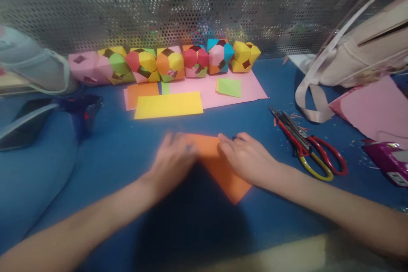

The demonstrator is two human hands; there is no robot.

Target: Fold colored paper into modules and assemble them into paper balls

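Note:
A sheet of orange paper (225,165) lies slantwise on the blue table, one corner pointing toward me. My right hand (247,155) bears on its right part, fingers bent and closed against the sheet. At the paper's upper left edge is my left hand (175,153), smeared by motion, so its fingers cannot be made out. Beyond both hands lie a yellow paper strip (168,105), an orange paper piece (143,90) and small green paper (230,88) on a larger pink sheet (248,87).
Several folded paper balls (170,63) line the perforated metal panel (197,12). To the right are scissors (341,159), a red cutter knife (291,134), a purple object (387,159) and a light bag (372,46). A dark blue glue gun (81,112) sits left.

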